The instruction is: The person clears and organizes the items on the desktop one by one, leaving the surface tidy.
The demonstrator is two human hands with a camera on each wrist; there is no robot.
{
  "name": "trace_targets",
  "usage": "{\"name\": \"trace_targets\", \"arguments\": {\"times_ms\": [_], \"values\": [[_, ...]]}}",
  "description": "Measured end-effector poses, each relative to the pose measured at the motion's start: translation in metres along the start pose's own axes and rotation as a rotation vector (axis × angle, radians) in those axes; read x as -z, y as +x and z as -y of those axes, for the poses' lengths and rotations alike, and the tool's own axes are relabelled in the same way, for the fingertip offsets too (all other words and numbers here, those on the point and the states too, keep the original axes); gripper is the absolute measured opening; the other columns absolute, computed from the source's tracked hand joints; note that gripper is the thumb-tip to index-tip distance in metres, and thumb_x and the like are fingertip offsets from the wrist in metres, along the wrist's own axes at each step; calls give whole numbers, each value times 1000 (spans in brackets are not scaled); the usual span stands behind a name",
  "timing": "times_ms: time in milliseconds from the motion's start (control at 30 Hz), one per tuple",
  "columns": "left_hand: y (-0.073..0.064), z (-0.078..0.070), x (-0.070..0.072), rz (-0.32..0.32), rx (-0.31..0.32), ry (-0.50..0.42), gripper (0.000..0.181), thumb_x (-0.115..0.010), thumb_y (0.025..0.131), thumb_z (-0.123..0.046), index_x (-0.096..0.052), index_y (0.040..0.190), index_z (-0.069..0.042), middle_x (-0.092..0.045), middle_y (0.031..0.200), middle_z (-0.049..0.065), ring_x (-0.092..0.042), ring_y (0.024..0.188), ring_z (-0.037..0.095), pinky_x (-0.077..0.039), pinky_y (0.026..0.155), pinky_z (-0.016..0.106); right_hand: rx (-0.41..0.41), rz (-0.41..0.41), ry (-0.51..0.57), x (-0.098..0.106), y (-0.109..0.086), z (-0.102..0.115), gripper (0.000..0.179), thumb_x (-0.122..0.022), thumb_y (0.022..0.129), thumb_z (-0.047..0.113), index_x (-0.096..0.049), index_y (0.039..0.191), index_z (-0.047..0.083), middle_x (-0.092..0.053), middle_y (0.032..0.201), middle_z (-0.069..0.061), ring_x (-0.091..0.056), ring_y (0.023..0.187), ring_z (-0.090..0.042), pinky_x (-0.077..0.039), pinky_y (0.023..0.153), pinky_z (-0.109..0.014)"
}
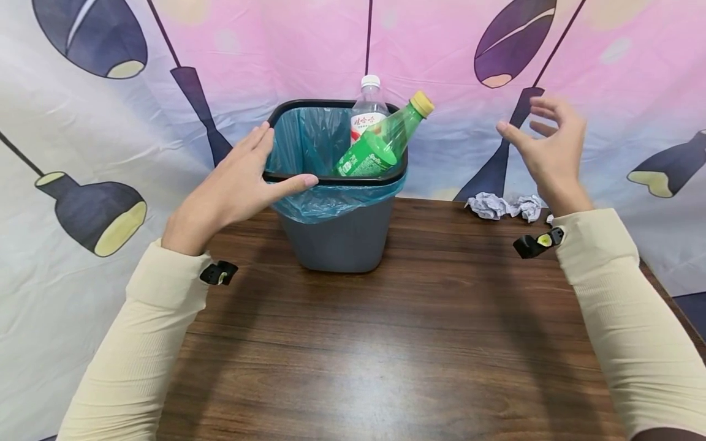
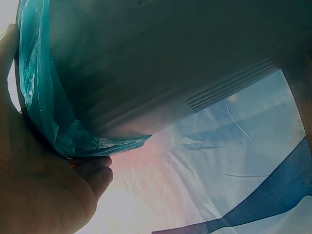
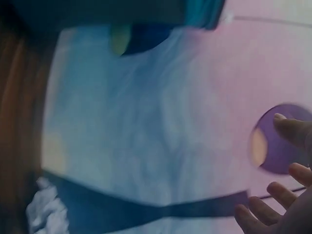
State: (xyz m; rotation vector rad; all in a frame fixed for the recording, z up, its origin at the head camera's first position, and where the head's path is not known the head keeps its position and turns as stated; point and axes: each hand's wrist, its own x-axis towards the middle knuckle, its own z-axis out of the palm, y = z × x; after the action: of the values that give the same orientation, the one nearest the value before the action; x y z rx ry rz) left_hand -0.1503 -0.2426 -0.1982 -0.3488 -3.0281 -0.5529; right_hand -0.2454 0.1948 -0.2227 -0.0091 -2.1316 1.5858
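Note:
My left hand [image 1: 231, 184] rests against the left side of a grey trash bin [image 1: 339, 239], its fingers extended along the black rim [image 1: 292, 105] and its thumb across the front. A teal plastic liner [image 1: 317, 205] folds over the rim. Inside the bin, a green Sprite bottle [image 1: 366, 156] with a yellow cap leans to the right, in front of a clear bottle [image 1: 371, 98] with a white cap. Their lower ends are hidden. My right hand [image 1: 551, 147] is raised to the right of the bin, fingers loosely bent and apart, holding nothing.
Crumpled paper balls [image 1: 488, 206] lie at the back right of the brown wooden table [image 1: 353, 331], below my right hand. A patterned cloth [image 1: 309, 49] with lamp drawings hangs behind the table. Each wrist wears a small black strap [image 1: 219, 273].

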Motion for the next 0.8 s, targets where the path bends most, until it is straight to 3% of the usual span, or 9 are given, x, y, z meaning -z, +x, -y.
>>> {"name": "trace_targets", "arguments": {"times_ms": [133,267,600,800], "values": [[0,0,0,0,3,2,115,-47,88,-81,1,162,-7,8,168,3,9,155,22,-2,124,53,8,9,-216,3,1,-25,71,-86,81,35,-58,143,15,-51,147,-10,-53,133,-27,-47,106,-33],[0,0,0,-2,6,5,115,-47,88,-81,1,162,-7,8,168,4,9,155,22,-2,124,53,14,34,-338,4,1,-46,76,-83,84,39,-53,148,12,-48,151,-11,-49,136,-33,-44,109,-39],[0,0,-1,1,2,-9,115,-48,88,-80,2,162,-8,10,168,3,9,155,22,-2,123,54,101,117,-499,3,-2,-100,72,-84,85,26,-54,143,-3,-53,143,-25,-49,128,-47,-40,105,-57],[1,0,-1,-2,8,-1,115,-48,88,-81,2,162,-8,10,168,2,9,155,23,-2,123,54,83,176,-578,-1,-2,-126,74,-85,83,23,-52,142,-7,-52,141,-32,-44,133,-50,-38,107,-60]]}}
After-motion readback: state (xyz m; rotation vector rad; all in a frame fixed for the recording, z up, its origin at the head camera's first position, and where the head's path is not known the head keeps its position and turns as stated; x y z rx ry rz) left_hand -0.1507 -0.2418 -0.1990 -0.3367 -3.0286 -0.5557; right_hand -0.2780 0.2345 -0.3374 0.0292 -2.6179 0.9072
